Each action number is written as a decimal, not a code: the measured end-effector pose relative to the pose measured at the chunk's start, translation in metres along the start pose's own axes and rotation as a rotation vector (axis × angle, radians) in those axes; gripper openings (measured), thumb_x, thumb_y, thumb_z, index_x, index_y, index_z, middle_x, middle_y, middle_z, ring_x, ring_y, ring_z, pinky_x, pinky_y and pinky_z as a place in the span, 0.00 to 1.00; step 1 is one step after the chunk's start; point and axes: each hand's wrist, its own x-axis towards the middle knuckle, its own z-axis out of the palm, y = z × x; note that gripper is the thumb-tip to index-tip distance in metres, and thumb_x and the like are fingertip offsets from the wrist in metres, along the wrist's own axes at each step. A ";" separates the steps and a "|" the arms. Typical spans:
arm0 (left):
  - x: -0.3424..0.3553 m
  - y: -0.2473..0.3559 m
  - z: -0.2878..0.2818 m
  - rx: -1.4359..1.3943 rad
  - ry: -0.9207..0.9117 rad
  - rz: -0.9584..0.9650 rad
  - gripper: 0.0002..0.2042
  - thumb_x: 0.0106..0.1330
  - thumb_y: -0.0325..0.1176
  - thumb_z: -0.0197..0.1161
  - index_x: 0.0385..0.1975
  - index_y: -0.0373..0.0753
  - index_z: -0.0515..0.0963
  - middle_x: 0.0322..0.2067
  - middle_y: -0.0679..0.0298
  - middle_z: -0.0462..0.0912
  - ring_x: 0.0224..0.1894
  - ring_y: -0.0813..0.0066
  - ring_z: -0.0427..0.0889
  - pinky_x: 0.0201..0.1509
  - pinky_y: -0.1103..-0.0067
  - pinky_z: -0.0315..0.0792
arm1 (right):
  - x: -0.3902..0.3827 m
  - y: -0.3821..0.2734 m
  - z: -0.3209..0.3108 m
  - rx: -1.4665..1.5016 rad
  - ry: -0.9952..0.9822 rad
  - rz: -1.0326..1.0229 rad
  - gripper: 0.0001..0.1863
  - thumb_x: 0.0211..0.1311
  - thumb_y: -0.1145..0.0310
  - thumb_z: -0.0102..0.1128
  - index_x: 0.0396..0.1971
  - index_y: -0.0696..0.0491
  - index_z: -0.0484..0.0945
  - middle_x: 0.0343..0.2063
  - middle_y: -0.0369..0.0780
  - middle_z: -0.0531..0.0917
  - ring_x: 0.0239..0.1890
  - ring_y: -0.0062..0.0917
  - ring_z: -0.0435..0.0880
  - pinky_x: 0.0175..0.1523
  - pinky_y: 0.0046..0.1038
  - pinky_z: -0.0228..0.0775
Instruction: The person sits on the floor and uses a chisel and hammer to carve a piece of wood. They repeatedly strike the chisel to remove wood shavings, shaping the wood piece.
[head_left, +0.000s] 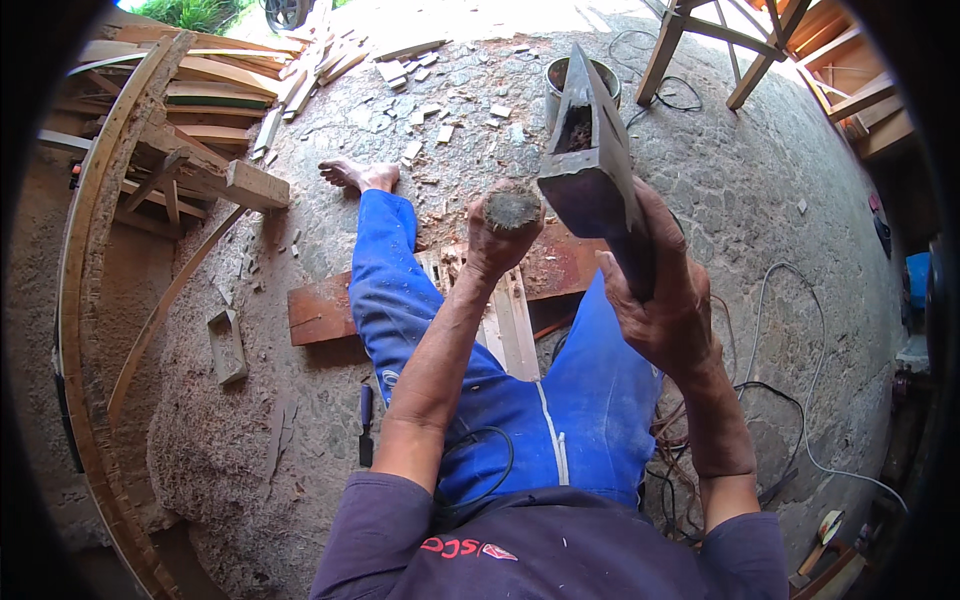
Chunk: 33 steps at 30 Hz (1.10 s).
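Note:
My left hand (505,235) is closed in a fist round an upright tool whose battered, frayed round handle end (512,210) shows above the fingers; its lower part is hidden. In my right hand (660,300) is a raised hatchet (590,170), gripped by the handle close under its dark wedge-shaped head. The flat back of the head faces me, beside and apart from the round handle end. Below, between my blue-trousered legs, pale wooden pieces (515,330) with slots near their far end lie across a reddish-brown board (325,310) strewn with chips.
Wood offcuts (445,133) litter the floor ahead, near a bucket (603,82) and a wooden trestle (665,55). Left are a curved wooden frame (85,270), an open wooden box (227,347) and a dark-handled chisel (366,425). Cables (800,405) trail at right.

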 end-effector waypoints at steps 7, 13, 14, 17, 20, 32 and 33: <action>0.001 0.002 0.002 0.118 -0.031 0.089 0.09 0.62 0.33 0.69 0.41 0.40 0.83 0.38 0.57 0.87 0.42 0.56 0.86 0.46 0.65 0.79 | -0.002 0.029 0.029 -0.304 -0.469 0.160 0.44 0.58 0.78 0.63 0.75 0.48 0.57 0.37 0.50 0.82 0.36 0.48 0.88 0.37 0.44 0.83; -0.017 -0.009 -0.003 -0.010 0.011 -0.017 0.11 0.59 0.30 0.71 0.41 0.39 0.84 0.37 0.59 0.89 0.42 0.60 0.89 0.47 0.70 0.81 | 0.016 -0.011 0.003 -0.053 -0.069 -0.056 0.47 0.52 0.83 0.65 0.75 0.50 0.58 0.49 0.54 0.83 0.42 0.51 0.88 0.42 0.45 0.84; -0.017 -0.011 -0.001 -0.020 0.013 0.020 0.11 0.59 0.29 0.70 0.42 0.39 0.84 0.38 0.59 0.89 0.42 0.61 0.89 0.47 0.71 0.81 | 0.018 -0.016 -0.002 -0.052 -0.016 -0.081 0.48 0.50 0.84 0.66 0.74 0.50 0.58 0.51 0.55 0.83 0.43 0.51 0.88 0.43 0.44 0.84; -0.019 -0.021 0.007 0.216 0.063 0.165 0.13 0.59 0.31 0.71 0.45 0.41 0.83 0.41 0.59 0.88 0.45 0.57 0.87 0.49 0.66 0.80 | 0.009 -0.006 0.012 -0.102 -0.056 -0.079 0.46 0.52 0.83 0.65 0.73 0.51 0.58 0.47 0.55 0.84 0.40 0.50 0.88 0.40 0.44 0.84; -0.018 -0.014 0.005 0.089 -0.054 0.012 0.14 0.60 0.33 0.71 0.46 0.41 0.83 0.43 0.58 0.86 0.47 0.55 0.85 0.50 0.65 0.78 | -0.001 0.029 0.041 -0.373 -0.560 0.208 0.42 0.58 0.77 0.63 0.74 0.49 0.58 0.42 0.54 0.84 0.38 0.48 0.88 0.39 0.46 0.83; -0.004 -0.005 0.015 -0.083 0.057 -0.208 0.07 0.60 0.29 0.72 0.24 0.36 0.82 0.20 0.63 0.84 0.24 0.72 0.83 0.33 0.72 0.76 | 0.048 -0.031 -0.015 0.082 0.205 -0.020 0.36 0.61 0.80 0.65 0.69 0.55 0.61 0.36 0.50 0.85 0.36 0.40 0.90 0.37 0.38 0.81; -0.006 -0.007 0.016 -0.087 -0.020 -0.257 0.06 0.60 0.30 0.73 0.28 0.36 0.83 0.25 0.60 0.86 0.29 0.69 0.86 0.36 0.72 0.78 | 0.035 -0.012 -0.003 0.012 0.117 -0.044 0.38 0.60 0.82 0.62 0.70 0.54 0.58 0.35 0.52 0.84 0.35 0.44 0.90 0.36 0.41 0.81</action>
